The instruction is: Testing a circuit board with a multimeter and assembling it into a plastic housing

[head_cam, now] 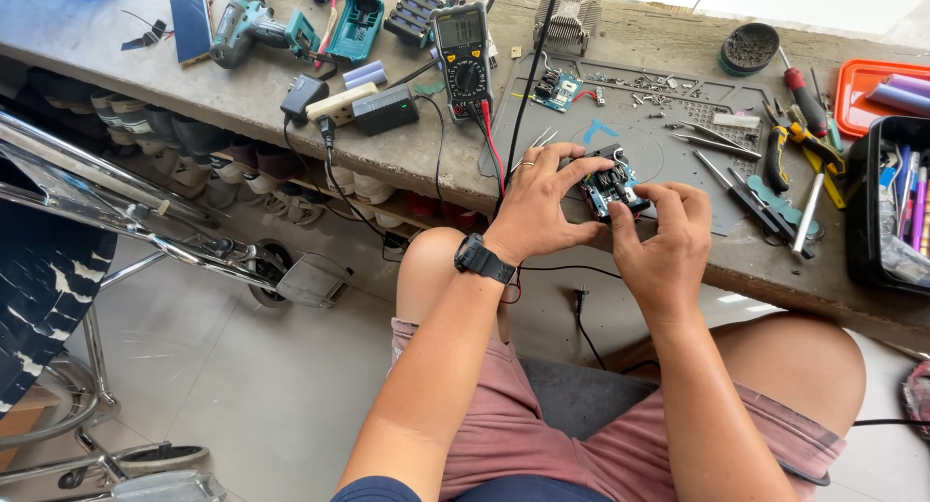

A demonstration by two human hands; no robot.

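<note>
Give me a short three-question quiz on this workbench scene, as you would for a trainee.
1. True or false: both hands hold the small blue circuit board.
2. Which wrist wears the black watch: A left, B right?
3. Which device with red and black leads lies behind the left hand?

Key
1. True; the right hand grips it too, over the grey work mat.
2. A.
3. The multimeter.

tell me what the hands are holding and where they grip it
Both hands hold a small blue circuit board module over the grey work mat. The left hand pinches its left end, the right hand its right end and near edge.
</note>
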